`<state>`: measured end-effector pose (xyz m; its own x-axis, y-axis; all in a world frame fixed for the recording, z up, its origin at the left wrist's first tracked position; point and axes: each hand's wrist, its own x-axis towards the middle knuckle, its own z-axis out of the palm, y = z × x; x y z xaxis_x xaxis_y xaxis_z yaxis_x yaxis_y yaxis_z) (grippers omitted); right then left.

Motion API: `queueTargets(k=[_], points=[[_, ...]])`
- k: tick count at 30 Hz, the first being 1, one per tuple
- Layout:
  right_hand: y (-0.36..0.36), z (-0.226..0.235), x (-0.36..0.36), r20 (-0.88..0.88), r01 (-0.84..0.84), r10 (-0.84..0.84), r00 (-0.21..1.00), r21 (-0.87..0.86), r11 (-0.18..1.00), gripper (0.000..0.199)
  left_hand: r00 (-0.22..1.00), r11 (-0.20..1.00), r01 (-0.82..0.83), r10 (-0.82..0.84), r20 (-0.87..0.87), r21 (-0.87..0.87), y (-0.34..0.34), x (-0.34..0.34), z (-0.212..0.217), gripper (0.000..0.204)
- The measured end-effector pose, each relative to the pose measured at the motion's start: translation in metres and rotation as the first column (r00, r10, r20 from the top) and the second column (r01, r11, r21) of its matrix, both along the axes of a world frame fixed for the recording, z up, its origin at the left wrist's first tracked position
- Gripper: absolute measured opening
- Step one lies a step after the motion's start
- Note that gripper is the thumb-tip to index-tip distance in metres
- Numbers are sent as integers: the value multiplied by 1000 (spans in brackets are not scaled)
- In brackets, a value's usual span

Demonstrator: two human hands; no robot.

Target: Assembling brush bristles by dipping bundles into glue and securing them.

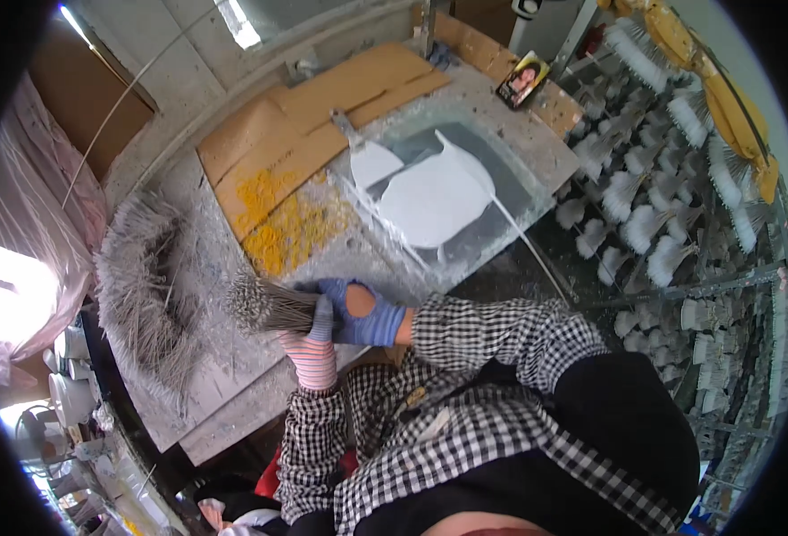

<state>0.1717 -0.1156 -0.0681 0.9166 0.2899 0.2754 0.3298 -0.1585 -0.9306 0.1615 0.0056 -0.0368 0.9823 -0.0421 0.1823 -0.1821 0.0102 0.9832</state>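
Observation:
A bundle of thin grey stems (278,305) with knobbly pale tips lies sideways between my two gloved hands, its tips fanned out to the left. My left hand (311,354), in a pink and orange striped glove with a grey-blue part, is closed round the bundle from the near side. In a blue glove with a hole over its back, my right hand (362,313) is at the bundle's right end, its fingers partly hidden behind the stems and the other hand. Left of the hands, a long curved heap of similar loose grey stems (144,299) lies on the worktable (220,375).
Yellow rubber bands (273,223) are scattered over flattened cardboard (322,107). White paste (434,198) spreads on a glass sheet (510,219), with a scraper (345,125) and a thin stick (532,250). A phone (524,80) leans behind. Many white-tipped bundles (648,223) hang on a rack at right.

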Motion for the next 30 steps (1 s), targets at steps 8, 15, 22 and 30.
queueTargets(k=[8,15,22,30], points=[[-19,-21,-17,43,22,2,999,-556,831,98,954,993,67,-34,-299,100,9,-9,-18,52],[-27,-29,-22,321,244,-55,945,-587,772,103,964,940,114,-183,192,322,6,-5,-44,49],[-42,-19,-25,315,197,15,949,-629,752,94,827,852,490,-521,-211,-183,19,2,-37,42],[-38,-29,-32,323,194,-18,946,-524,829,84,793,324,168,-605,67,931,43,11,-47,52]])
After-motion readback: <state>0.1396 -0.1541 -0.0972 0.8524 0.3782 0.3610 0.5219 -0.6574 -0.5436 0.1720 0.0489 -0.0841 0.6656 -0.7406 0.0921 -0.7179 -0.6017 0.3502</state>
